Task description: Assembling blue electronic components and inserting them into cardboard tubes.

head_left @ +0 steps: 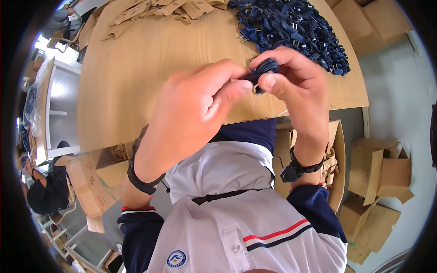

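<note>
A small coiled bundle of dark navy cord [264, 69] is held between my two hands above the table's near edge. My left hand [202, 93] pinches its left side with thumb and index finger. On the other side, the thumb and fingers of my right hand [293, 75] close round the coil. A bit of light metal shows at the bundle's lower side, too small to name. Beyond my right hand lies a large heap of similar dark navy coiled cords [291, 32], some with metal pins showing.
Flat brown card sleeves [168, 9] lie scattered along the table's far left. The wooden table [123, 82] spans the front. Open cardboard boxes [95, 182] stand below on the left, with more boxes [373, 168] on the floor at right. Other people sit at far left.
</note>
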Demonstrator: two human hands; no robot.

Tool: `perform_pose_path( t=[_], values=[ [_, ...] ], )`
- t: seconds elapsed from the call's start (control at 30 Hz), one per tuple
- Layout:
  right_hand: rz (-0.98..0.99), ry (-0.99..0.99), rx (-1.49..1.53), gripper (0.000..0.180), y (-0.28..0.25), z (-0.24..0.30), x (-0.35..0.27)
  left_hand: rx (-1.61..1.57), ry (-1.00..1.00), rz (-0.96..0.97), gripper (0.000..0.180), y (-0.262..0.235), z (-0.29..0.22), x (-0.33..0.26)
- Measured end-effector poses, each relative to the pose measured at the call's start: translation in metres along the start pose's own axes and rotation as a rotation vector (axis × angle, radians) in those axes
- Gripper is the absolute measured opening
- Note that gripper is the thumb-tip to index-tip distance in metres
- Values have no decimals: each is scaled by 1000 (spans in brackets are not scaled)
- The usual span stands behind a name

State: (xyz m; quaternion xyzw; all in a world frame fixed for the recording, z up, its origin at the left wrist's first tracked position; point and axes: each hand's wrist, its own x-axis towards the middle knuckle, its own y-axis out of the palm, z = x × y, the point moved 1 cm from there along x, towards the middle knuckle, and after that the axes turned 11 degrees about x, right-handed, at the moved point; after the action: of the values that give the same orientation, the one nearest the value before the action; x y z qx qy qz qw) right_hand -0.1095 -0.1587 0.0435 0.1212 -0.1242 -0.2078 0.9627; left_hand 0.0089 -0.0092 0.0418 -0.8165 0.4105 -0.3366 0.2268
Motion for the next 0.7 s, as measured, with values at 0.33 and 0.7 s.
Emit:
perform_pose_path(
  t=[0.33, 0.7],
  values=[
    [-96, -762, -886, 21, -1, 20, 24, 617, 4, 122, 44, -14, 106, 86],
    [-295, -841, -1117, 26, -6, 45, 22, 1043, 214, -291, 32, 27, 154, 152]
  ],
)
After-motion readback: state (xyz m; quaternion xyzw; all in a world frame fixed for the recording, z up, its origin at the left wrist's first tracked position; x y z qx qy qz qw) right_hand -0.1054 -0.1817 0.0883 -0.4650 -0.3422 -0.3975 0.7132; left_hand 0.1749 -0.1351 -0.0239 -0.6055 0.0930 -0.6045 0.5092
